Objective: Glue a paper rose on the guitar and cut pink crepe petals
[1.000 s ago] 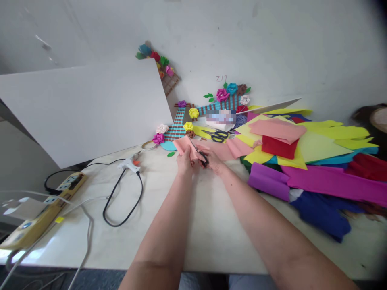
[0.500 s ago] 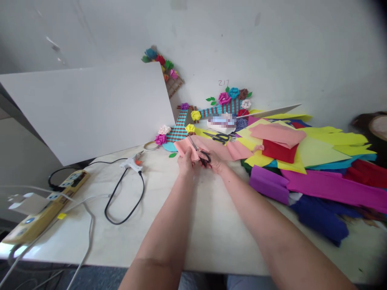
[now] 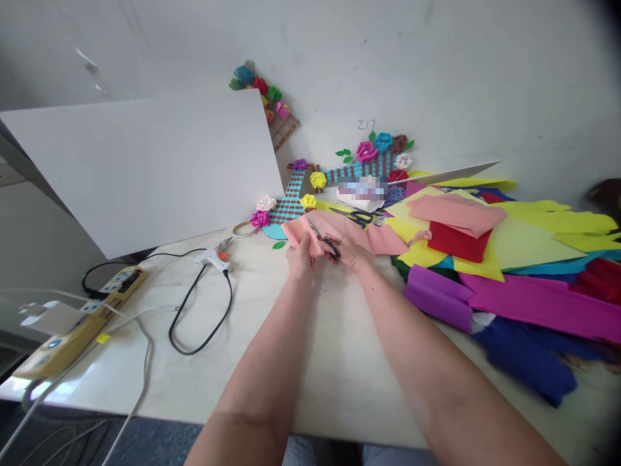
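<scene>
My left hand [image 3: 301,257] pinches a piece of salmon-pink crepe paper [image 3: 295,232] over the middle of the table. In my right hand [image 3: 352,252] are black-handled scissors [image 3: 331,248], their blades lying at the paper and pointing up and left. A longer strip of the same pink paper [image 3: 388,239] stretches behind both hands to the right. Just beyond it rests a second pair of black scissors [image 3: 359,217]. Close to my left hand lies a green paper leaf [image 3: 279,245]. Whether the blades are cutting through the paper is too small to tell.
A white glue gun [image 3: 212,257] with a looped black cord lies left, near a yellow power strip [image 3: 72,330]. A large white board [image 3: 184,168] leans behind. Blue woven pieces with paper flowers [image 3: 366,153] stand at the wall. Coloured paper sheets [image 3: 528,233] pile up right.
The camera view has shifted slightly, so the scene sits a little further right. Both hands keep hold of the pink paper and scissors in nearly the same pose.
</scene>
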A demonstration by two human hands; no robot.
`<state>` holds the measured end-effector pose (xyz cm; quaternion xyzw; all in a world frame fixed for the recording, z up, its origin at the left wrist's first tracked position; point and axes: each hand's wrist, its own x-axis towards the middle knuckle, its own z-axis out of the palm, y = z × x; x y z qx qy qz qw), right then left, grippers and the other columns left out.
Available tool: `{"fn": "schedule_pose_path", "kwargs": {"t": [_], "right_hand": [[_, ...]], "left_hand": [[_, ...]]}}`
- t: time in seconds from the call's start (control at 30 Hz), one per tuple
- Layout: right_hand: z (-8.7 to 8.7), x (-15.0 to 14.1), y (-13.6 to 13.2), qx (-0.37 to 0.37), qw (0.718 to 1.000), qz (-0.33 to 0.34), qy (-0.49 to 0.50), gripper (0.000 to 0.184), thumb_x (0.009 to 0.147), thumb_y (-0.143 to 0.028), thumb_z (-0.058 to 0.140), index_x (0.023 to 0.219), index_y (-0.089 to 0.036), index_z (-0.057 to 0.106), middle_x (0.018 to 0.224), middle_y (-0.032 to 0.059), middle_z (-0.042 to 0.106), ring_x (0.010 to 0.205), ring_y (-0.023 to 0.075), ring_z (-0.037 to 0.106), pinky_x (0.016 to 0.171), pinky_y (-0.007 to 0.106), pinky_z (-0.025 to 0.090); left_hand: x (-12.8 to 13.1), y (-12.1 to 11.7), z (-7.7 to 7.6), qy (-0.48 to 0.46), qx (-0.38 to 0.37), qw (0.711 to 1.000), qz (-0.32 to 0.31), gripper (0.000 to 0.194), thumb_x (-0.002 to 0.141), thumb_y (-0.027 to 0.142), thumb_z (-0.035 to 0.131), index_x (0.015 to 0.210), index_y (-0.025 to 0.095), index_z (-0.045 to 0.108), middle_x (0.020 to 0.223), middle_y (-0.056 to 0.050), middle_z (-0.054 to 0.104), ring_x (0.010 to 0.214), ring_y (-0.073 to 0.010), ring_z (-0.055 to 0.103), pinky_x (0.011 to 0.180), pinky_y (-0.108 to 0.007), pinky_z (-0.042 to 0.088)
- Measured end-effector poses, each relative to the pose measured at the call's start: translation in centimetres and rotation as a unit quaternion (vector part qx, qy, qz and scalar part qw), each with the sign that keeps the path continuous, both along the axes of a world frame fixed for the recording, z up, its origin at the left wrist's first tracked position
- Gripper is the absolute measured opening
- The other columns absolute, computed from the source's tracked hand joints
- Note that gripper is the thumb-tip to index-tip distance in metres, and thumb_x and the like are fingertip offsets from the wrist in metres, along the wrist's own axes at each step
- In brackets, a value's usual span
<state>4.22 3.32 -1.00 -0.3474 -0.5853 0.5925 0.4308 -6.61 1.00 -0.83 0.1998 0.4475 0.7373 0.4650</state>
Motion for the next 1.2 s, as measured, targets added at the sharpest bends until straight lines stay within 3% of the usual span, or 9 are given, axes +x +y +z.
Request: {"fn": "schedule_pose_path", "kwargs": {"t": [0.43,0.67,0.9,1.2], "right_hand": [[0.43,0.01,-0.54,0.011,0.999,0.032,0.0,0.033,0.057,-0.046,0.069,0.06,-0.019,0.05,0.047,-0.0066,0.044,0.039,0.0061,0.036,0.041,0.021,0.024],[0.66,-0.11,-0.79,0.014,1.0,0.011,-0.02,0.036,0.057,-0.048,0.071,0.066,-0.019,0.052,0.049,-0.0072,0.045,0.04,0.0061,0.036,0.041,0.021,0.025],[0.03,-0.52,-0.22,0.022,1.0,0.006,-0.003,0.035,0.056,-0.048,0.071,0.064,-0.02,0.052,0.048,-0.0071,0.043,0.04,0.0067,0.035,0.04,0.022,0.023],[0.59,-0.44,-0.71,0.027,1.0,0.006,0.0,0.034,0.055,-0.046,0.07,0.059,-0.02,0.049,0.047,-0.0072,0.04,0.04,0.0061,0.033,0.04,0.021,0.023]], "left_hand": [[0.05,-0.06,0.03,-0.003,-0.002,1.0,-0.003,0.022,0.065,0.028,0.069,0.065,0.014,0.051,0.044,0.004,0.047,0.03,-0.0054,0.037,0.031,-0.018,0.019],[0.1,0.0,0.01,-0.008,-0.009,1.0,0.0,0.024,0.064,0.028,0.07,0.064,0.014,0.05,0.044,0.005,0.046,0.029,-0.0046,0.036,0.031,-0.018,0.019],[0.15,-0.08,0.05,-0.02,-0.006,1.0,0.0,0.027,0.061,0.03,0.073,0.065,0.013,0.051,0.043,0.006,0.045,0.029,-0.0043,0.036,0.031,-0.018,0.018],[0.19,-0.1,0.05,-0.012,-0.003,1.0,-0.002,0.026,0.063,0.029,0.071,0.065,0.014,0.051,0.044,0.005,0.045,0.03,-0.0045,0.035,0.031,-0.018,0.019]]}}
